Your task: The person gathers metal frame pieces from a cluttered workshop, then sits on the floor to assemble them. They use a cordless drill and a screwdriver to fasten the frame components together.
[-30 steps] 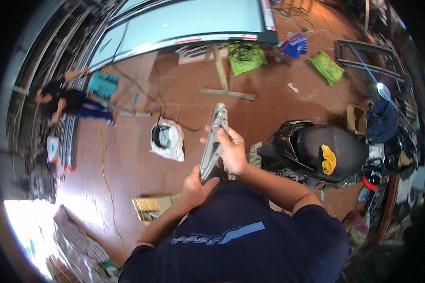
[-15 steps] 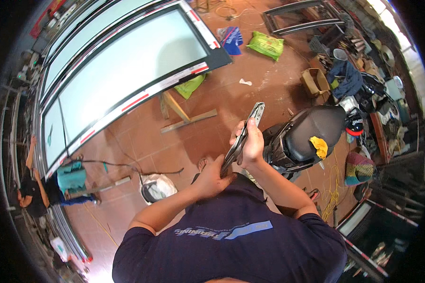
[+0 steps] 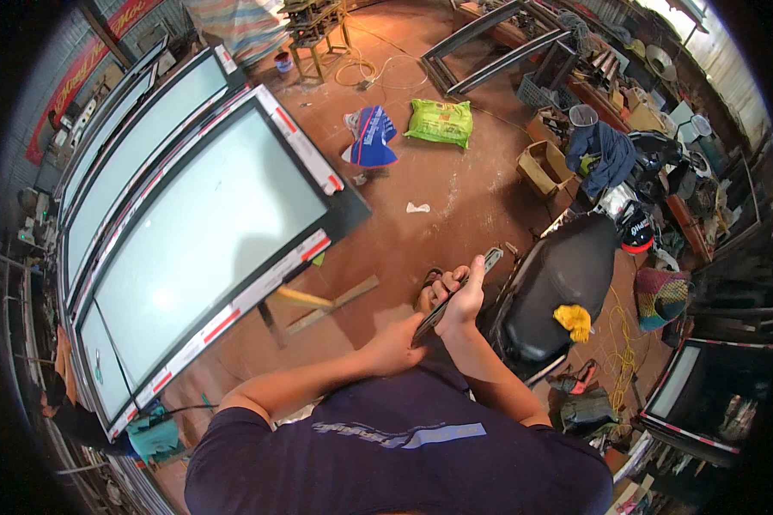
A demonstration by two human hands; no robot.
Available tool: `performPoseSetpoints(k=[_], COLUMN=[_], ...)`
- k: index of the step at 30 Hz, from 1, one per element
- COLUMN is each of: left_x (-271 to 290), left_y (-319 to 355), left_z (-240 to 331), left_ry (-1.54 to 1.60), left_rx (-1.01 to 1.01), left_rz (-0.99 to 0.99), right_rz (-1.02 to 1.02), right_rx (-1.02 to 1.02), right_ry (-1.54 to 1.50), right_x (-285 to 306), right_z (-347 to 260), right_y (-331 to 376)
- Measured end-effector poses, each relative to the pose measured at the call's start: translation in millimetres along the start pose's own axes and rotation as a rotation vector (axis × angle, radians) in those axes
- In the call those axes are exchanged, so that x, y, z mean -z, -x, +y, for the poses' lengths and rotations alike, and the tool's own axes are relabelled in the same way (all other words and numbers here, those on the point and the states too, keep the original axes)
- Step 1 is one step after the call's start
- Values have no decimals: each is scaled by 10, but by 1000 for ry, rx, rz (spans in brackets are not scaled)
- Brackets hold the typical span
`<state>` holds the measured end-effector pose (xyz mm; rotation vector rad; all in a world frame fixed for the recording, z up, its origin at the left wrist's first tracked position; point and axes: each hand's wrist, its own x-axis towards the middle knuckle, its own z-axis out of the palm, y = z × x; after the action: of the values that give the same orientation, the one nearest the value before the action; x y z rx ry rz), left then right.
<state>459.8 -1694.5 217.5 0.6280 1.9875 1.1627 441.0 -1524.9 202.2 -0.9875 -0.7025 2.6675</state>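
Note:
In front of my chest, I hold a window friction hinge (image 3: 429,322), a long narrow metal strip with a holed end, aslant. My left hand (image 3: 395,346) is closed round its near end. Higher up, my right hand (image 3: 460,302) grips it with the fingers wrapped round and the thumb along the strip. Its far tip sticks out past the right thumb. The part inside my hands is hidden. Just right of my right hand is the black seat of a motorbike (image 3: 563,279), with a yellow cloth (image 3: 573,323) on it.
Large framed glass panels (image 3: 206,197) lie on wooden supports at the left. Another person's arm (image 3: 65,356) reaches to their edge. A green bag (image 3: 440,123) and a blue bag (image 3: 372,137) lie on the tiled floor. Right: a cardboard box (image 3: 543,168), clutter and a yellow cord (image 3: 623,360).
My view has shifted, so the panels and bags appear lower. My hands still grip the hinge; less of its far end shows beyond my right hand.

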Motion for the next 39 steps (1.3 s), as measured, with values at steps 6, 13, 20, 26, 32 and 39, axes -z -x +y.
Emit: performPoseSetpoints(k=[6, 13, 20, 26, 32, 39], left_x=[699, 1573, 2302, 3142, 4473, 6223], left_y=[-1812, -3613, -5163, -6828, -8459, -8389], left_z=[212, 728, 757, 128, -758, -1948], left_ry=[-80, 443, 605, 103, -369, -275], left_rx=[20, 157, 41, 123, 209, 900], left_rz=[11, -168, 36, 77, 154, 215], right_rz=[-38, -214, -392, -509, -19, 443], right_rx=[-34, 347, 271, 73, 10, -171], right_ry=[62, 350, 906, 941, 1287, 1853], right_x=[-490, -1374, -1738, -1871, -1753, -778], right_z=[-583, -1448, -2061, -2511, -3089, -4044], right_y=[-1715, -3076, -4208, -5810, -7735, -9103])
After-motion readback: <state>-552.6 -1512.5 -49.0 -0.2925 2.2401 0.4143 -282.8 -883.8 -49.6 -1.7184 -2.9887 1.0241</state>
